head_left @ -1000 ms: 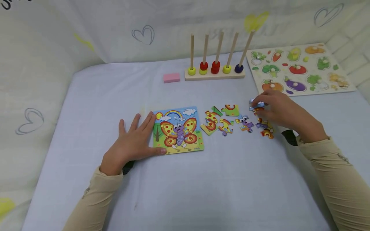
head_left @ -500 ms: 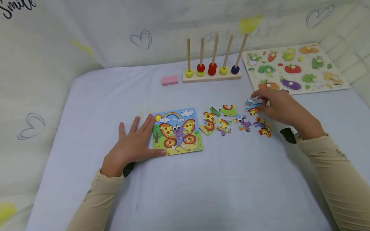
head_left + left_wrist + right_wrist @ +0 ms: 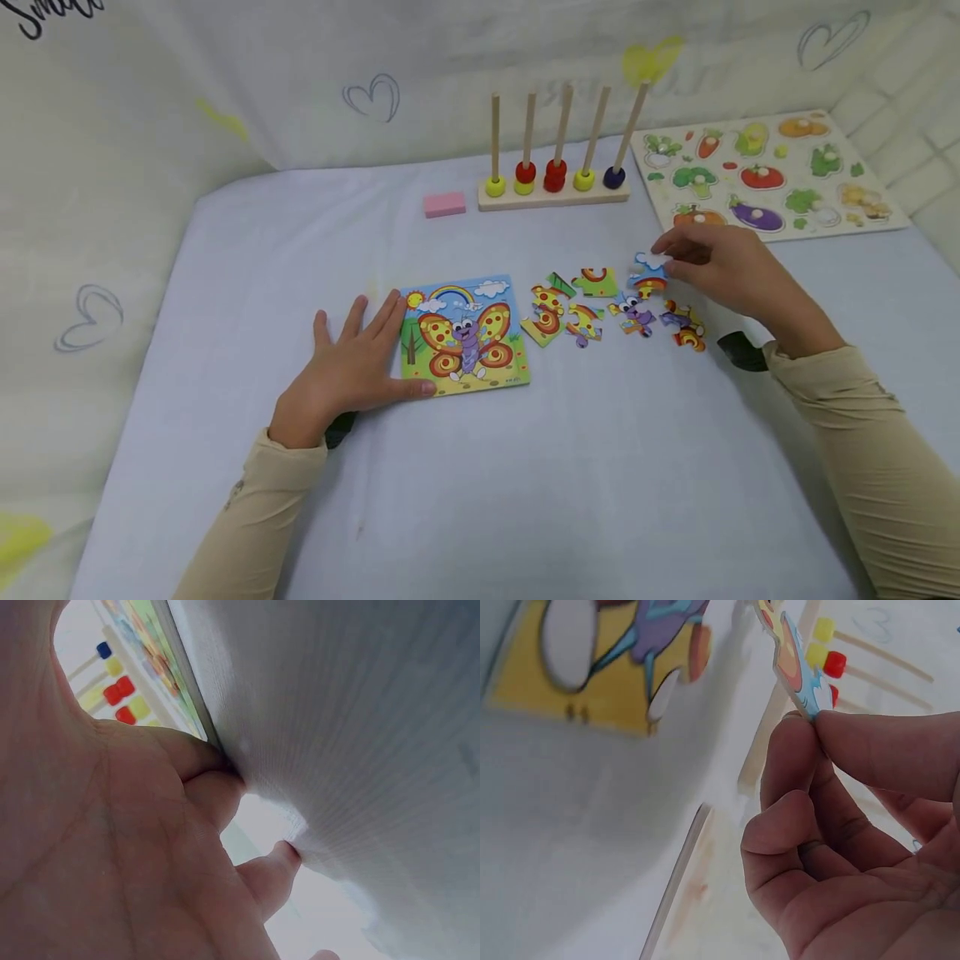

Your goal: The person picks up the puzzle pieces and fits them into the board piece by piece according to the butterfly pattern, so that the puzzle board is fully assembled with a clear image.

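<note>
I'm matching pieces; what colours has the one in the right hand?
The puzzle piece shows white, blue, red, orange, yellow; best in head view.

Smooth puzzle piece [image 3: 648,277], wooden rods [image 3: 564,121], matt tablecloth [image 3: 510,483]

With the butterfly board [image 3: 467,335] as dial centre, bare desk [image 3: 525,475] gives a wide passage from 5 to 6 o'clock between the forearms [image 3: 247,517], and a narrower strip at 12. The left fingers [image 3: 384,317] block 8 to 10 o'clock. Loose puzzle pieces [image 3: 636,313] crowd 3, the vegetable board [image 3: 806,187] bars 2, and a tall peg stand [image 3: 552,200] 1.
</note>
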A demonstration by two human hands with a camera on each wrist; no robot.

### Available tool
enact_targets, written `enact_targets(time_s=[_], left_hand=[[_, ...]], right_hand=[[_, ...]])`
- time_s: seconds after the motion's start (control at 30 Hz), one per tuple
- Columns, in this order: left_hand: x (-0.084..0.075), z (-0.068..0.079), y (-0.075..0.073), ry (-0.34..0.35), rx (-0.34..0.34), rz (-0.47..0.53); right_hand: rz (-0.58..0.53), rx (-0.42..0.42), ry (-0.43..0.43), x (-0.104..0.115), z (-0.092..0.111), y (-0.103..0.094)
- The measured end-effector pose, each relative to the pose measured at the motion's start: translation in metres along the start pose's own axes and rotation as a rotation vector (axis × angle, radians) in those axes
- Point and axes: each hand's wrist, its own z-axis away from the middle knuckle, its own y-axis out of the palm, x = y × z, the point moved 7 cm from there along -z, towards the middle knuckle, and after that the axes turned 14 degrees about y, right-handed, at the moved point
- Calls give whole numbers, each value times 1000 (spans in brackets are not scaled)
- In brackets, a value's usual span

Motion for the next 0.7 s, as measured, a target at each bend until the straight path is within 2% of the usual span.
enact_targets(time_s=[0.23, 0.4, 0.7], left_hand=[[0, 0, 1, -7, 6, 4], [-1, 0, 1, -8, 3, 2], [-1, 1, -1, -15, 0, 4]], right_hand=[[-33, 22, -17, 15, -1, 10], [-23, 9, -59, 34, -1, 14], [-20, 61, -95, 69, -7, 25]])
